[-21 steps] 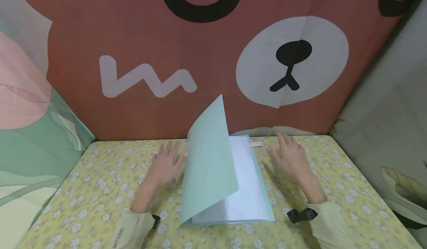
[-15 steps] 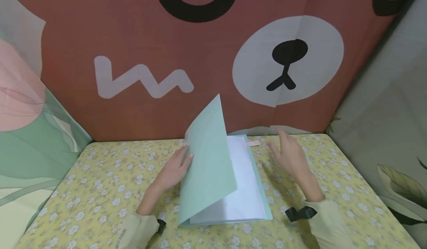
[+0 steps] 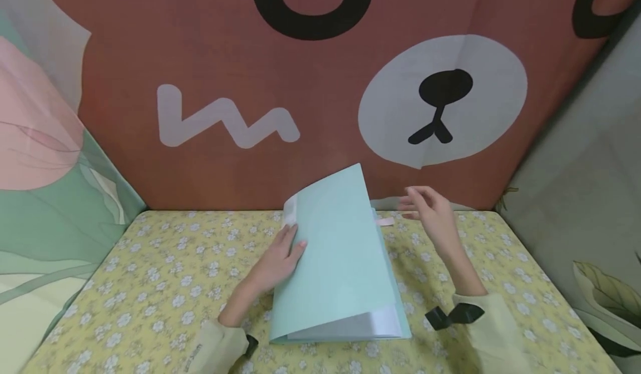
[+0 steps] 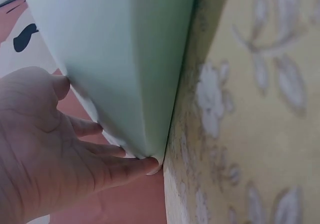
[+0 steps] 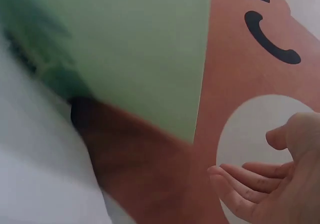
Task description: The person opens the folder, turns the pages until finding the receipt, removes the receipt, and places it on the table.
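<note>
Mint-green document folder, in the head view, lies on the flowered counter, cover partly raised; it looks light and bendy, best taken by the cover's loose edge. Left wrist: the left hand rests spread fingers against the spine. Right wrist: the right hand's fingers curve loosely, gripping nothing, apart from the cover.

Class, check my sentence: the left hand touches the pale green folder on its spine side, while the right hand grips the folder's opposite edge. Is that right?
Not quite: the right hand grips nothing. The head view shows it raised beside the pale green folder, apart from the opposite edge. The left hand does touch the folder on its spine side.
</note>
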`<state>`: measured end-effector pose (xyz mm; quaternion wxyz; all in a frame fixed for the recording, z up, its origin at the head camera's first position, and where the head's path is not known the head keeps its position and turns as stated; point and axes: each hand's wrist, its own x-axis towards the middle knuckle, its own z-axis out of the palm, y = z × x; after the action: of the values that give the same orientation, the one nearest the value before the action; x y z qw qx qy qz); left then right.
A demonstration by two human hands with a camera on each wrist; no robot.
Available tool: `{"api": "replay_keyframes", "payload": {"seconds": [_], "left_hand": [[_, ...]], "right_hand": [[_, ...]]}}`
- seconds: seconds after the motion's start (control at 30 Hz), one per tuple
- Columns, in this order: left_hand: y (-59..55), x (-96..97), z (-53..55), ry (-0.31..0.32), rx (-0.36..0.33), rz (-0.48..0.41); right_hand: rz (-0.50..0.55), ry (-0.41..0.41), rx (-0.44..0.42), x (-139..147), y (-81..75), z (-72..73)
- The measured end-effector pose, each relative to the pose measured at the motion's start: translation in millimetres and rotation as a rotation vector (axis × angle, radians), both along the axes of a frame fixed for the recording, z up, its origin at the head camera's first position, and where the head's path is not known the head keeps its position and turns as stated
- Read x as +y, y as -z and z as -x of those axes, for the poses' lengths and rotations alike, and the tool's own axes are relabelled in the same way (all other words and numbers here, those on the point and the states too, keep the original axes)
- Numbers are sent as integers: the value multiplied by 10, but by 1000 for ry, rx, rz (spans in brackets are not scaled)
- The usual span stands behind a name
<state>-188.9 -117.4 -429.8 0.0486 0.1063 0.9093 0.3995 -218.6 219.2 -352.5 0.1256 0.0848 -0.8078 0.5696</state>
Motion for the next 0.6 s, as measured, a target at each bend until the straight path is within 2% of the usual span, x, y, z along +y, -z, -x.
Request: {"api": "replay_keyframes", "payload": {"seconds": [0.13, 0.23, 0.33, 0.47, 0.6], "left_hand": [[37, 24, -9, 9, 25, 11], [39, 37, -20, 21, 40, 15], [32, 46, -42, 29, 43, 36], [-1, 56, -74, 42, 43, 68], [-31, 61, -102, 55, 46, 105]], "right_hand": [[94, -84, -114, -128, -105, 136], [85, -105, -169, -231, -139, 231], [42, -91, -202, -321, -132, 306], [-33, -33, -229, -390, -102, 374], [-53, -9, -263, -410, -74, 433]]}}
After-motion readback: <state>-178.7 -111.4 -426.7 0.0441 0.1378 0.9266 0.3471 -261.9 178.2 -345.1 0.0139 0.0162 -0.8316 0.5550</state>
